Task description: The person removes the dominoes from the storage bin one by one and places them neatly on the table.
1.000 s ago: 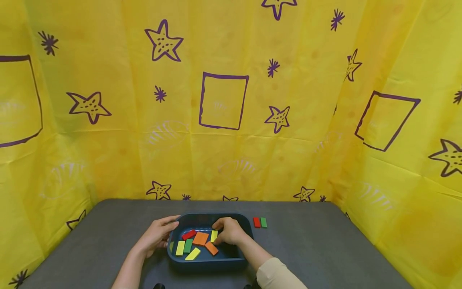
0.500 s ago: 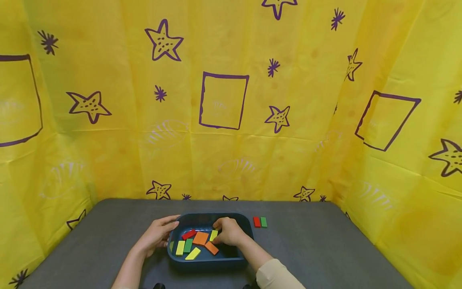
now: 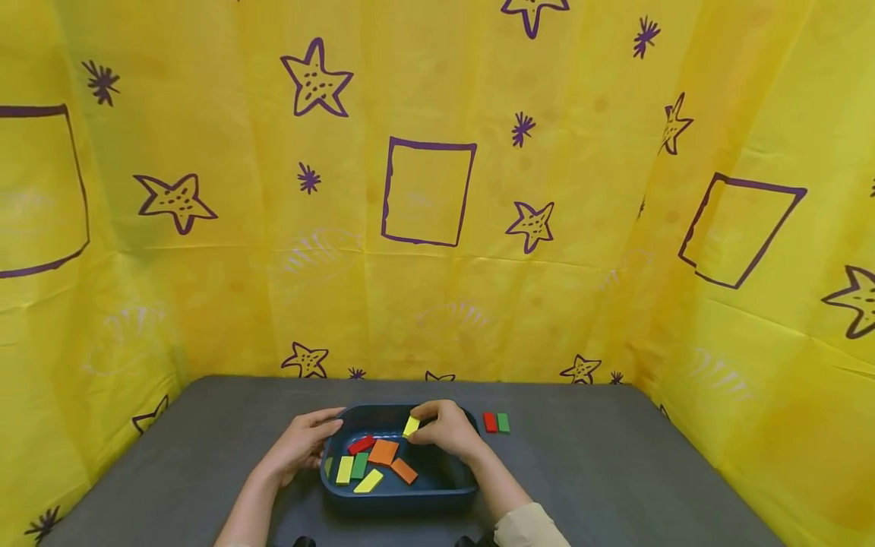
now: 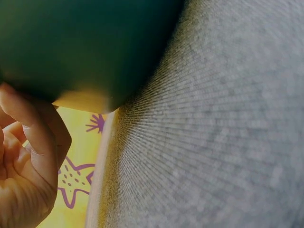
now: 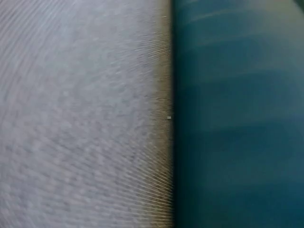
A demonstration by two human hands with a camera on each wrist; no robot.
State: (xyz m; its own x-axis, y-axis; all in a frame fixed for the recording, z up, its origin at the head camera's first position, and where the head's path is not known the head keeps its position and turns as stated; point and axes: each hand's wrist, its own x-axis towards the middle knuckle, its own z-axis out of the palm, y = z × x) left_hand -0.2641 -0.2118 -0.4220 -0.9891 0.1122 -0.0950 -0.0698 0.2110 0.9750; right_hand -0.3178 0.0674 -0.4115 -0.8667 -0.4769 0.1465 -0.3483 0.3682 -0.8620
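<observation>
A dark blue rectangular tub (image 3: pixel 399 499) with rounded corners stands on the table. In it lie orange blocks (image 3: pixel 383 453), a red block (image 3: pixel 361 444), a green block (image 3: pixel 359 466) and yellow blocks (image 3: pixel 369 481). My left hand (image 3: pixel 304 443) grips the tub's left side, thumb at the rim; curled fingers (image 4: pixel 40 137) press its outer wall in the left wrist view. Over the tub's far right part, my right hand (image 3: pixel 447 429) pinches a yellow block (image 3: pixel 412 425) between thumb and fingers. The right wrist view shows only the tub's wall (image 5: pixel 237 118) and table, not the hand.
Right of the tub, a second red block (image 3: pixel 490 422) and a second green block (image 3: pixel 503 422) lie side by side on the dark grey table (image 3: pixel 601 471). A yellow curtain (image 3: pixel 437 304) with purple stars encloses the table at the back and sides.
My right hand has lifted the yellow block from the tub's floor and moved it away from me, toward the far rim. The left hand stays at the tub's side.
</observation>
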